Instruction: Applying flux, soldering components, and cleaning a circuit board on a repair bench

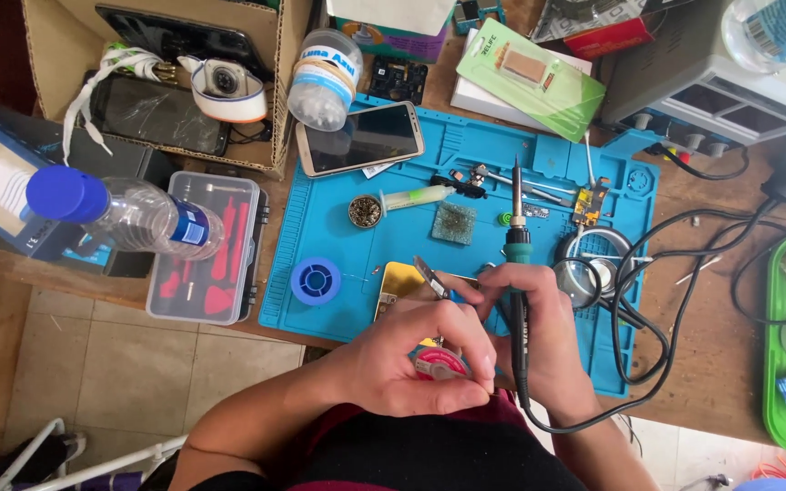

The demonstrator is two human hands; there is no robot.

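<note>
A wooden workbench point(711, 364) carries everything, and the landmark on it is a blue silicone repair mat point(338, 264) lying across its middle.

Beyond the mat's far left corner stands an open cardboard box point(47, 45) with dark phones inside. A grey soldering station point(711, 82) sits past the mat's far right corner, its black cable point(657, 318) looping over the mat's right edge. Left of the mat lies a clear plastic tool case point(204, 247) with red parts, and a clear water bottle point(125, 214) with a blue cap lies on its side, its base over that case. On the mat's far left edge rests a smartphone point(361, 138) with a gold rim, screen up.

At the mat's near edge the right hand point(539, 336) is clenched around a black soldering iron point(517, 273), its tip pointing away from the person toward the middle of the mat. The left hand point(411, 359), just beside the right one, pinches a small pink spool point(440, 364) between thumb and fingers. Just beyond both hands a gold phone back point(400, 280) lies on the mat, with tweezers point(431, 278) across it.

A blue solder reel point(316, 280) sits on the mat left of the phone back. Nearer the mat's middle are a green cleaning pad point(455, 223) and a small brass tin point(366, 211).
</note>
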